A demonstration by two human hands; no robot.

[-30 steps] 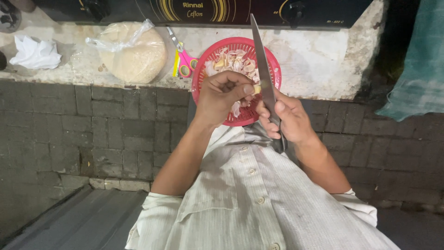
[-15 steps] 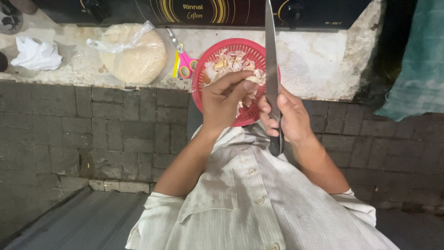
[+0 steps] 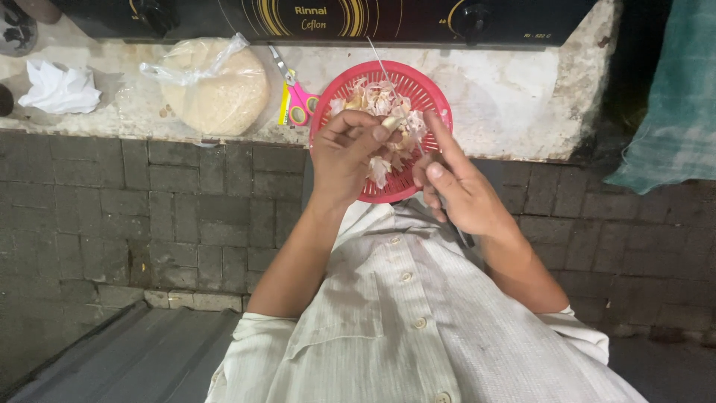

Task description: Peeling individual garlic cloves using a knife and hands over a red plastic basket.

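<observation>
My left hand [image 3: 350, 153] pinches a small pale garlic clove [image 3: 391, 122] over a red plastic basket [image 3: 435, 95] that holds garlic skins and cloves. My right hand [image 3: 462, 190] grips a knife whose blade [image 3: 379, 66] shows edge-on as a thin line. The blade runs from my fingers past the clove towards the stove, and it touches or nearly touches the clove. Both hands meet above the basket's near side. My pale buttoned shirt fills the lower part of the view.
The basket sits on a worn stone ledge [image 3: 522, 97] above a dark brick wall. A black stove [image 3: 418, 15] stands behind it. Pink-handled scissors [image 3: 297, 103], a bagged round pale lump [image 3: 216, 93] and crumpled white paper [image 3: 60, 88] lie to the left. Green cloth [image 3: 664, 112] hangs at right.
The knife blade has turned from its flat side to edge-on and swung left towards the clove. My right forefinger now stretches along it. My left hand stays over the basket.
</observation>
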